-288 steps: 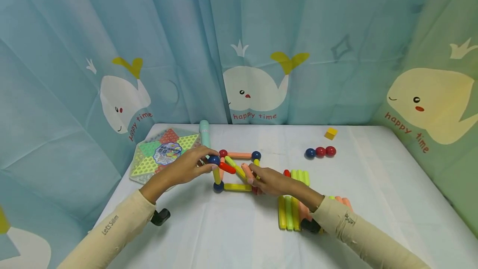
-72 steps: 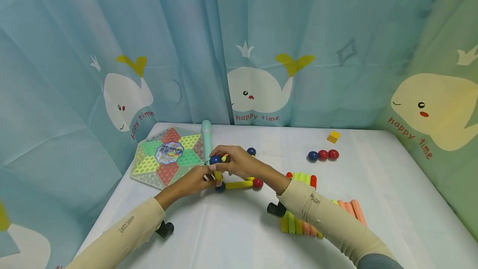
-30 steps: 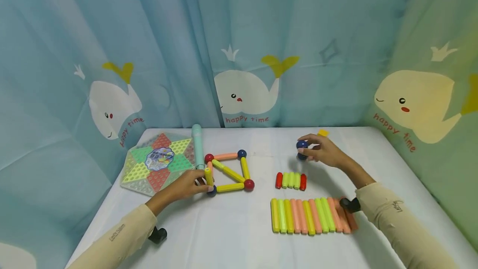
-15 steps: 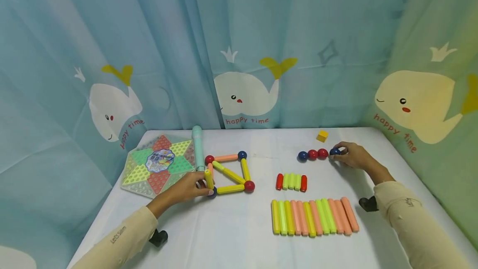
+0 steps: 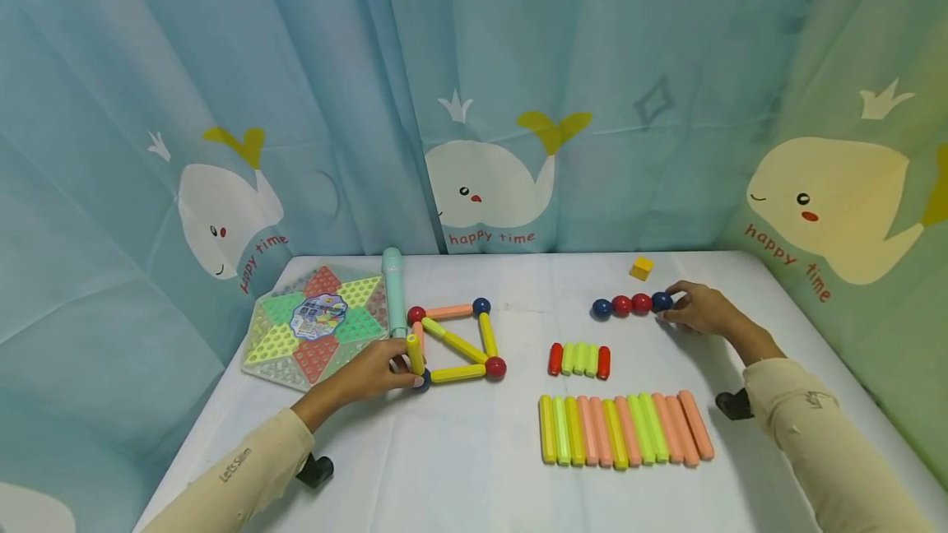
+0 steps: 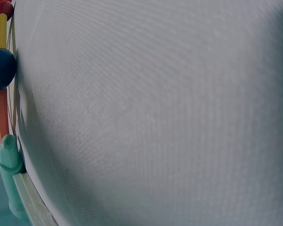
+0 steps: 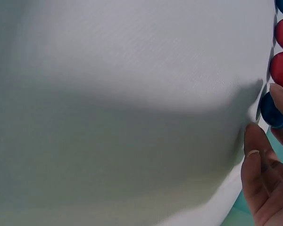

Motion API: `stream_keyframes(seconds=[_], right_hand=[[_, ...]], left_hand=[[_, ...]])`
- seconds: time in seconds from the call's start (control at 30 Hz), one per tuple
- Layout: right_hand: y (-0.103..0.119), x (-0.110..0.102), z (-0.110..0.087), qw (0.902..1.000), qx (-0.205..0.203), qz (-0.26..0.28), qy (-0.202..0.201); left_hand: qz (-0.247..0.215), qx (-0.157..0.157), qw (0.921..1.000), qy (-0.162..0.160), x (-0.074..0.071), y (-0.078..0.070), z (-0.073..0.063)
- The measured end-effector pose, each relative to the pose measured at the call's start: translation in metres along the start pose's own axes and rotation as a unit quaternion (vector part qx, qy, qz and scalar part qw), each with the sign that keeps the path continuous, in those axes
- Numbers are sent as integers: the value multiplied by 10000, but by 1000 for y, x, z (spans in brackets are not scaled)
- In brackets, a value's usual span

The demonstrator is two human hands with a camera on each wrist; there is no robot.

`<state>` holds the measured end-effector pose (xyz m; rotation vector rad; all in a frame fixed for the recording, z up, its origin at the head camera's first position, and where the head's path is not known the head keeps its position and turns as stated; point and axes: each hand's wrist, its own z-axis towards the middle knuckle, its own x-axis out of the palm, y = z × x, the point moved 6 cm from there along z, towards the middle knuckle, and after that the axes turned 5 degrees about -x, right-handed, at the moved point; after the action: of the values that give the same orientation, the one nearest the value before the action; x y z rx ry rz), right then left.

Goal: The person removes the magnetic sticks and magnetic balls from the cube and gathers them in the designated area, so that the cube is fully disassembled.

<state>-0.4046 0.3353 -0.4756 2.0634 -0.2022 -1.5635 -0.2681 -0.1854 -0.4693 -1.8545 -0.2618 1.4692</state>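
My left hand (image 5: 366, 373) grips an upright yellow stick (image 5: 414, 352) standing at the blue corner ball (image 5: 425, 381) of a flat stick-and-ball frame (image 5: 457, 373). That frame has red and blue balls at its corners and a yellow stick slanting across it. On the right, my right hand (image 5: 704, 308) pinches a blue ball (image 5: 662, 301) at the right end of a row, against a red ball (image 5: 641, 303). The right wrist view has thumb and fingers around this blue ball (image 7: 272, 110). At its edge, the left wrist view catches a blue ball (image 6: 2, 69) and little of the hand.
A Chinese checkers board (image 5: 318, 323) lies at left beside a mint-green tube (image 5: 394, 290). Short red and green sticks (image 5: 579, 359) lie in a row, with a longer row of sticks (image 5: 625, 430) nearer me. A yellow block (image 5: 641, 268) sits behind the balls.
The blue ball came off the upright yellow stick; my right hand carried it right and set it against the row's end. The red stick joined the short row. My left hand stayed at the corner.
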Motion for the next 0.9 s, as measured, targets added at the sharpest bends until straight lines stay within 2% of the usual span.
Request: stream_keyframes(seconds=[0.17, 0.27, 0.37, 0.47, 0.57, 0.67, 0.77, 0.9], right_hand=[[4, -2, -4, 9999, -100, -7, 2], [7, -7, -10, 9996, -251, 2, -142], [10, -15, -17, 9979, -445, 49, -472], [23, -24, -23, 9945, -577, 16, -874], [54, -29, -24, 9924, -674, 173, -1012], [101, -22, -19, 9898, -997, 510, -876], [152, -2, -13, 9830, -1529, 868, -531], [223, 41, -3, 9667, -2285, 1122, 249]], left_hand=[[7, -40, 10000, -39, 0, 2, -2], [-15, -3, 10000, -36, 0, 2, -2], [-16, 71, 10000, 1, 0, 2, -2], [-43, 86, 9999, 72, 0, 2, -1], [-34, 24, 9999, 124, 0, 4, -1], [-2, -78, 9998, 183, -1, 5, -1], [19, -138, 9996, 264, -1, 5, 0], [-11, -251, 9989, 401, 0, 7, -1]])
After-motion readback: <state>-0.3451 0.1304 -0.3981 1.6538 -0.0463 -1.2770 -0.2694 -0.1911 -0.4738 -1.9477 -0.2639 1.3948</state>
